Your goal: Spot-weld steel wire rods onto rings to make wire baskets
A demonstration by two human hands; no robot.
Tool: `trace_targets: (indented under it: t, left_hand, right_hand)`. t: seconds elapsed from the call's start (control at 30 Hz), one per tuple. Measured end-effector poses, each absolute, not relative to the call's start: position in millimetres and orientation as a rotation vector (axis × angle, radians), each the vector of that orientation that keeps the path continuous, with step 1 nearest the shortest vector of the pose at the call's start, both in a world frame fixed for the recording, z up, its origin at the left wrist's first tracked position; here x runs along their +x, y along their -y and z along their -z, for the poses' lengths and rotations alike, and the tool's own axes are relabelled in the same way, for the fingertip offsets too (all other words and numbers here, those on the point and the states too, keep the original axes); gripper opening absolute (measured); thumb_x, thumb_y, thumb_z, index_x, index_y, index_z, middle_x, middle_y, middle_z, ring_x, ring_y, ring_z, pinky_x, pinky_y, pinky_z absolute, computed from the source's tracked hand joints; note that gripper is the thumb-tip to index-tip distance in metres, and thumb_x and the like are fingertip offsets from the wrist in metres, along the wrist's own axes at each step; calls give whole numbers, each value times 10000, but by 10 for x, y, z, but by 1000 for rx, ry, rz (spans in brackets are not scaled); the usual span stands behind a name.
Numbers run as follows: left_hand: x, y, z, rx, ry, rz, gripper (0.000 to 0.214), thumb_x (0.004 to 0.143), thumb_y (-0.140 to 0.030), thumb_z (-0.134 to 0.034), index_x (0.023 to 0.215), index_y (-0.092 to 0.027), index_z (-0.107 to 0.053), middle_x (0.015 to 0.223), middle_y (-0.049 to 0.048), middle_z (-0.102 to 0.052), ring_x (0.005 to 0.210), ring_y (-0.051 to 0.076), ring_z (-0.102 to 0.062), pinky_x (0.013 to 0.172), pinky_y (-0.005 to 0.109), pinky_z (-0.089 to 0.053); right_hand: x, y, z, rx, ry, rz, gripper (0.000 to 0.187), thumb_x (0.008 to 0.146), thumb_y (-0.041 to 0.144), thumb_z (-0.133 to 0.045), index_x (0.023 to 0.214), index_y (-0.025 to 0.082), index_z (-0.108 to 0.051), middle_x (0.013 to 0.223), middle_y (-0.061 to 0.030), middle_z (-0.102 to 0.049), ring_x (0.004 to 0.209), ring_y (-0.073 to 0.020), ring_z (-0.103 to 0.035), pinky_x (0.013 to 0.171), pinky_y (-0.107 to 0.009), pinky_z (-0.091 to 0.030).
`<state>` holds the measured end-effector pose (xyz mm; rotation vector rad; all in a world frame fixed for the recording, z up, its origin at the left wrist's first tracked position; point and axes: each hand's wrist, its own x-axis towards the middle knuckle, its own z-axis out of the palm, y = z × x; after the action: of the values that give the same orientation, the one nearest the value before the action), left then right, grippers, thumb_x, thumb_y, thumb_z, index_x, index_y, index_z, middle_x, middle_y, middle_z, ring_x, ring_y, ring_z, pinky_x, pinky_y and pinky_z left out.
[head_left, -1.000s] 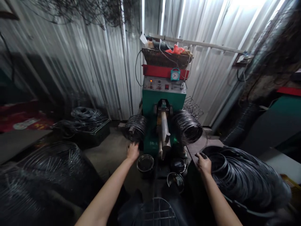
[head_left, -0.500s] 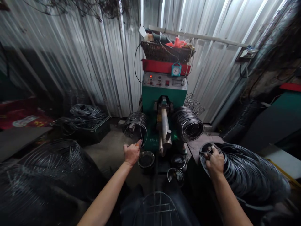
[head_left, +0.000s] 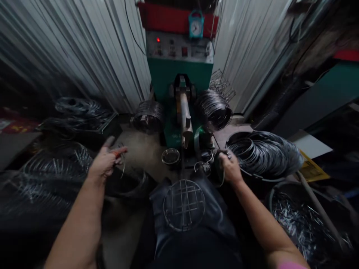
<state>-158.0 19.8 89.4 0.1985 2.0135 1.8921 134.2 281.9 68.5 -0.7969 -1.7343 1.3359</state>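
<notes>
From my end, one piece looks put together: the round wire grid [head_left: 184, 205] lies on the dark lap cover [head_left: 217, 218], below and between both sets of fingers, with bars crossing inside its hoop. I can't tell whether every joint is fixed. My left fingers [head_left: 120, 151] are partly curled, thumb apart; a thin curved wire [head_left: 123, 166] shows at their tips, but blur hides whether they clamp it. My right fingers [head_left: 226, 160] are curled together, apparently clamped on a pale wire [head_left: 223, 177] that hangs just below them. Much looks unused: a hoop stack [head_left: 148, 114] sits beyond the left fingers, a second stack [head_left: 213, 108] beyond the right ones, and a big wire coil [head_left: 267, 157] just to their right. The green machine [head_left: 179, 69] stands ahead, between both sets, its metal arm [head_left: 185, 112] well apart from the grid.
</notes>
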Motion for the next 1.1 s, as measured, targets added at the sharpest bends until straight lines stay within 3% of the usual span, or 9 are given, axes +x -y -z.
trace_targets:
  t: [0.13,0.27,0.37,0.6,0.87,0.93,1.0,1.1]
  left_hand:
    - [-944,-22,-103,72,-1814,-1478,451,704,-203,-670,1134,-153,-540,639,-30,-563,347,10,-362,316,118,-209]
    - [-333,9,425,112,-1584,-1388,476,681,-315,-713,1102,-145,-568,705,6,-577,457,52,-469,336,138,-277]
    - [-97,13,533,177,-1464,-1430,552,691,-390,-703,1169,-164,-545,671,-10,-556,502,68,-482,372,152,-326]
    - [-41,44,540,150,-1419,-1538,655,644,-402,-726,1213,-139,-535,686,8,-600,536,100,-513,423,192,-382]
    - [-15,49,628,314,-1633,-1318,729,684,-451,-675,1319,-183,-438,679,-9,-635,481,90,-493,424,193,-345]
    - [-34,42,672,405,-1726,-1263,717,700,-485,-636,1316,-174,-443,812,40,-685,616,157,-598,497,231,-433]
    - [-68,28,726,504,-1813,-1238,701,698,-515,-611,1289,-163,-478,1041,91,-674,919,246,-627,704,307,-506]
    - [-117,8,793,645,-1906,-1181,722,685,-571,-577,1256,-133,-514,1305,113,-523,1242,293,-432,1024,395,-352]
  right_hand:
    - [1512,-2193,25,-820,2111,-1335,177,744,308,-485,778,173,-594,668,-7,-587,632,-142,-529,603,-246,-419]
    - [1561,-2034,466,-982,2225,-1266,178,731,276,-440,708,171,-581,650,-27,-608,626,-165,-552,620,-275,-431]
    - [1612,-2046,571,-981,2260,-1306,218,747,281,-433,753,168,-620,695,-42,-647,669,-181,-592,657,-293,-458]
    - [1702,-1986,610,-904,2199,-1414,333,790,291,-454,1038,167,-638,1025,-88,-684,974,-221,-625,871,-358,-471]
    - [1691,-2018,613,-867,2337,-1350,343,805,211,-464,1105,204,-630,1066,-56,-682,1015,-214,-623,905,-362,-473]
    - [1687,-2037,609,-881,2385,-1326,348,799,186,-476,1110,204,-632,1065,-59,-683,1019,-220,-622,907,-363,-472]
    - [1682,-2054,606,-888,2425,-1314,349,797,168,-487,1111,201,-635,1068,-65,-681,1019,-228,-623,903,-363,-474]
    - [1678,-2075,602,-910,2448,-1326,339,797,158,-496,1099,201,-644,1075,-70,-678,1023,-233,-620,894,-360,-476]
